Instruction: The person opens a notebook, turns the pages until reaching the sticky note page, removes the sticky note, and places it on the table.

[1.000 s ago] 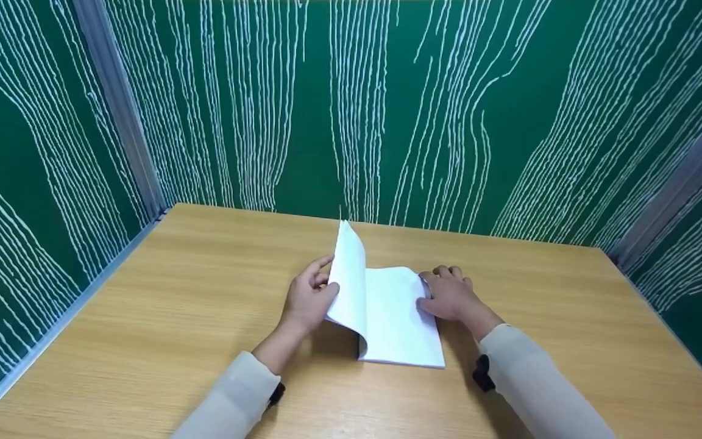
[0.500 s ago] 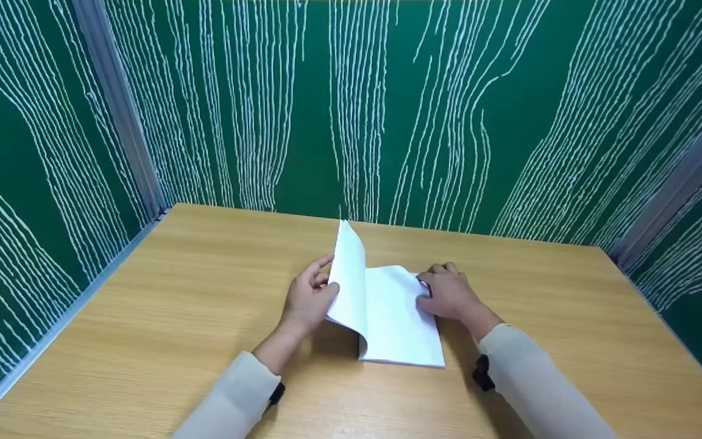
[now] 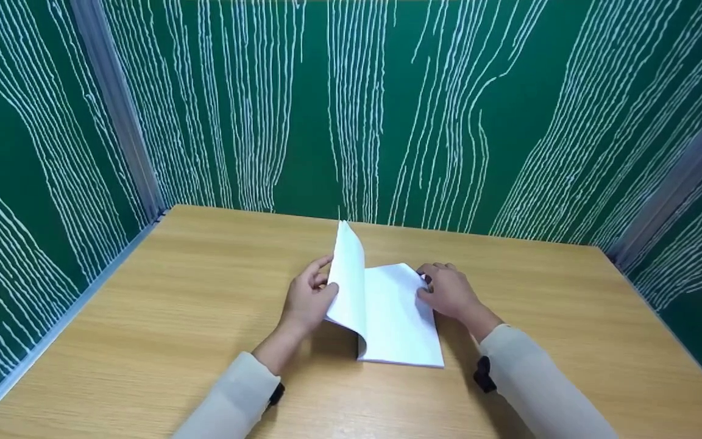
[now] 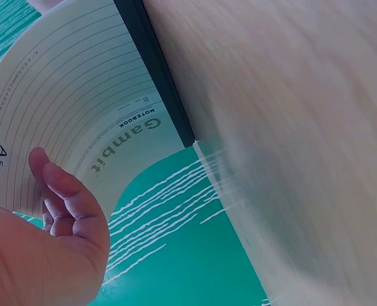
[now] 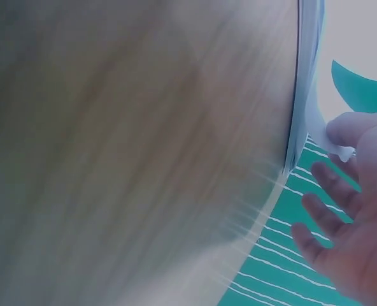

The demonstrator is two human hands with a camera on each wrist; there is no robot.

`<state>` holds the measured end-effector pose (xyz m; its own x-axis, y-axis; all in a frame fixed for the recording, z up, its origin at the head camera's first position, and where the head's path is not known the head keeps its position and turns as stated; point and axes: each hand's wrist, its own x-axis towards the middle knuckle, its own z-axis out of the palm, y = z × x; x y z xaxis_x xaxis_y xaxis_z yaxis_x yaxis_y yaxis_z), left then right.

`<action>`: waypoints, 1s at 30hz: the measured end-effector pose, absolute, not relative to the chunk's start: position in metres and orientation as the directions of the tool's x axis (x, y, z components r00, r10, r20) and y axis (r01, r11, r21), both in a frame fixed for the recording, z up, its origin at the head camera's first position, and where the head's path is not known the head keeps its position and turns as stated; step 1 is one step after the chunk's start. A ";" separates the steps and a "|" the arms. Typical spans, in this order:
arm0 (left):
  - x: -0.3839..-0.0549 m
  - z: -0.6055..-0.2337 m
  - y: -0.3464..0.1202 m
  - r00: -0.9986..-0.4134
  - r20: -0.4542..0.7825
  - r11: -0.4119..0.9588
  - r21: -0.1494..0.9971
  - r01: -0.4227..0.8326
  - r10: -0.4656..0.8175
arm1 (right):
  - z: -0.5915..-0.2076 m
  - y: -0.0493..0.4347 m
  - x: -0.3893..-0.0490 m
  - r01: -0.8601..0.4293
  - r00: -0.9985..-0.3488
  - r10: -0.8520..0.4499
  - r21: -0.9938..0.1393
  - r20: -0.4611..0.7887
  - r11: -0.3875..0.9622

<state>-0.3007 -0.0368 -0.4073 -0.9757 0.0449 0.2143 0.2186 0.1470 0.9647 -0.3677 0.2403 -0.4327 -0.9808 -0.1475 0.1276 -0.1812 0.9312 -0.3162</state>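
An open notebook with blank-looking white pages lies on the table, its left part raised and curving upward. My left hand holds that raised part by its left edge, thumb on the page side and fingers behind. In the left wrist view, the lined cover reads "Gambit NOTEBOOK" beside a black spine. At the upper right corner of the right-hand pages, my right hand pinches a page between thumb and index finger. The right wrist view shows this bent page, with the other fingers spread loosely below.
A wooden table extends around the notebook. Behind it stands a green wall with wavy white lines, and similar panels flank both sides. Grey posts mark the corners.
My right hand's fingers have drawn in at the notebook's upper right corner, and the page there now lifts slightly. My left hand and the raised part have stayed nearly still.
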 end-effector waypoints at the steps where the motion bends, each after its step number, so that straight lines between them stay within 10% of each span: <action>1: -0.300 -0.408 -0.037 -0.977 0.209 0.145 0.966 0.213 0.046 | -0.433 0.240 -0.367 -0.165 -0.985 -0.135 -0.349 0.109 0.922; 12: -0.283 -0.382 -0.037 -0.974 0.217 0.150 0.963 0.224 0.064 | -0.428 0.245 -0.370 -0.108 -0.994 -0.074 -0.659 0.079 0.744; 30: -0.290 -0.392 -0.038 -0.976 0.206 0.137 0.967 0.214 0.070 | -0.430 0.244 -0.364 -0.146 -0.989 -0.131 -0.644 0.071 0.751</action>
<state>-0.2900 -0.0377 -0.3925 -0.9760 0.0703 0.2061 0.2141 0.1372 0.9671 -0.3640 0.2445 -0.4299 -0.9889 -0.1311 0.0705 -0.1455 0.7513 -0.6437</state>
